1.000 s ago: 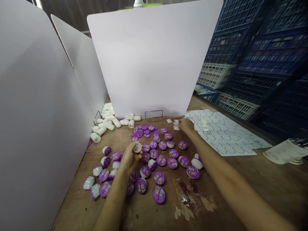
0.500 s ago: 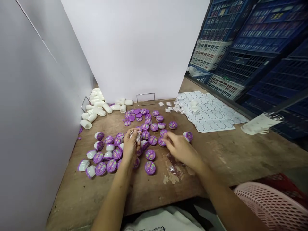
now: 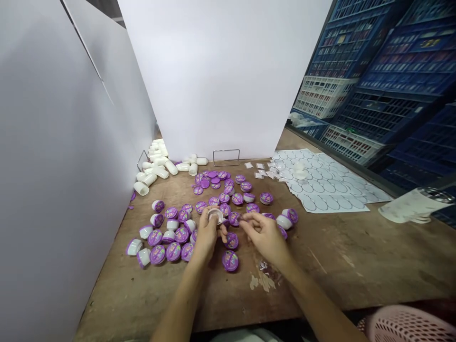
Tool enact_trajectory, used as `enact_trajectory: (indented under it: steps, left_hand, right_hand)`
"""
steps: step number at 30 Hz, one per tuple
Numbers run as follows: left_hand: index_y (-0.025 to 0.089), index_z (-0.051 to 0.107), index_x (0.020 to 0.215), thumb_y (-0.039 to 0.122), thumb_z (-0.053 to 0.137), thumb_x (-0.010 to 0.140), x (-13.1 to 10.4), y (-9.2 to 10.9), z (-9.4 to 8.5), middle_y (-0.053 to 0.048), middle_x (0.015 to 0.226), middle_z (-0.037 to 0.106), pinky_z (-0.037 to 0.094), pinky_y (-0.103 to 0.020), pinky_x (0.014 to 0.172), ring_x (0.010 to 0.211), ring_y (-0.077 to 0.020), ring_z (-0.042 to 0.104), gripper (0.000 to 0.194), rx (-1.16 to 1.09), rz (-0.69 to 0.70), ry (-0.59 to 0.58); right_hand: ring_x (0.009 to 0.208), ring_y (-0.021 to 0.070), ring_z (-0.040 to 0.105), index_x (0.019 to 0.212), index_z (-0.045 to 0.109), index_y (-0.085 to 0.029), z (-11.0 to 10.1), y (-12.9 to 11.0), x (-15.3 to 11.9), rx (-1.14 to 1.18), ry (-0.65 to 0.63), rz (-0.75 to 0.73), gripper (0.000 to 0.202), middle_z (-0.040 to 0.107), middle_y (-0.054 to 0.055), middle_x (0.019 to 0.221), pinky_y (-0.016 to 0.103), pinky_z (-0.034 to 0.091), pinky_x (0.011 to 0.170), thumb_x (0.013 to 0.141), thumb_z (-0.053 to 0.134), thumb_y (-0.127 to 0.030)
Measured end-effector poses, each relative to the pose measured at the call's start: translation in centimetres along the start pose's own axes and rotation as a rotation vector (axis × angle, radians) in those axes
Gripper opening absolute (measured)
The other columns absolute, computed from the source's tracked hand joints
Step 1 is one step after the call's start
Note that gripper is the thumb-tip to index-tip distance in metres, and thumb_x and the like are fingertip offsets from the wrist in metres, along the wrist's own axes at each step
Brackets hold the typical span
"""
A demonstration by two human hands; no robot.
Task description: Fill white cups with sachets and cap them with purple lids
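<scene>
"Any writing you can read?"

"None. The purple-and-white tubs (image 3: 230, 261) carry round printed labels, purple with multicoloured pictures, but the lettering is too small. A yellow mark on the blue crates (image 3: 384, 52), between one and two o'clock from the cup, is equally unreadable."

"Which cup?"

"The small, round white cup (image 3: 220, 212) at the middle of the bench (image 3: 142, 299). The left hand (image 3: 206, 237) grips its rim, mouth upward, thumb over the opening."

"And the right hand (image 3: 265, 232)?"

"Towards four o'clock from the cup, fingers bent and drawn together beside a labelled tub. I can't tell whether they pinch anything."

"What materials surround them?"

"Glossy, bowl-shaped tubs spread towards eight o'clock, some tipped sideways. Flat purple discs (image 3: 204, 183) lie at twelve, smooth white cylinders (image 3: 161, 172) heap at ten, and little pale sachets (image 3: 260, 166) scatter at two. Between two and three are paper sheets (image 3: 331, 202) printed with ovals. The bench is brown, its surface scuffed and flaking near five."
</scene>
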State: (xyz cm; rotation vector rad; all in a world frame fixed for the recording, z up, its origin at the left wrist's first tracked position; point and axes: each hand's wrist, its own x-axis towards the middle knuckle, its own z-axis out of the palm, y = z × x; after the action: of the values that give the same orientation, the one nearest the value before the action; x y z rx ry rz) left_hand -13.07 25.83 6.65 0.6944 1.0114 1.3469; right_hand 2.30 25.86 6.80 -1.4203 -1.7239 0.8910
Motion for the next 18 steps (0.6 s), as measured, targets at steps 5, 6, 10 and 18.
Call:
enact_trajectory:
  steps: [5, 6, 10, 18]
  left_hand:
    - [0.02, 0.055, 0.096, 0.054, 0.062, 0.079, -0.2, 0.1, -0.6, 0.001, 0.074, 0.06, 0.046, -0.02, 0.046, 0.059, -0.0127, 0.06, 0.039, -0.039, 0.099, 0.037]
    - [0.02, 0.055, 0.094, 0.053, 0.065, 0.078, -0.1, 0.4, -1.1, 0.001, 0.074, 0.06, 0.046, -0.02, 0.047, 0.061, -0.0127, 0.06, 0.038, -0.03, 0.125, 0.065]
    - [0.02, 0.053, 0.098, 0.049, 0.069, 0.075, 0.6, 2.4, -4.0, 0.005, 0.066, 0.056, 0.041, -0.02, 0.041, 0.049, -0.0101, 0.053, 0.04, -0.087, 0.164, 0.132]
    - [0.018, 0.05, 0.093, 0.046, 0.069, 0.072, 1.1, 4.1, -7.9, 0.002, 0.07, 0.063, 0.024, -0.016, 0.026, 0.034, -0.0059, 0.044, 0.04, -0.082, 0.181, 0.319]
  right_hand:
    - [0.053, 0.0147, 0.054, 0.072, 0.06, -0.021, 3.9, -5.0, 2.9, -0.018, -0.082, -0.184, 0.012, 0.057, -0.002, 0.056, 0.025, 0.04, 0.053, 0.08, 0.053, -0.016]
    - [0.055, 0.0148, 0.056, 0.074, 0.06, -0.021, 4.5, -5.6, 3.5, -0.043, -0.125, -0.237, 0.014, 0.059, -0.001, 0.06, 0.025, 0.041, 0.055, 0.08, 0.051, -0.013]
    - [0.055, 0.0128, 0.059, 0.104, 0.055, -0.021, 5.6, -6.5, 8.4, 0.048, -0.5, -0.294, 0.018, 0.063, -0.004, 0.068, 0.022, 0.043, 0.053, 0.088, 0.049, -0.018]
    - [0.086, 0.0178, 0.061, 0.077, 0.059, -0.014, 10.6, -4.6, 20.3, -0.394, -0.473, -0.253, 0.018, 0.065, 0.006, 0.083, 0.025, 0.043, 0.075, 0.068, 0.062, 0.002]
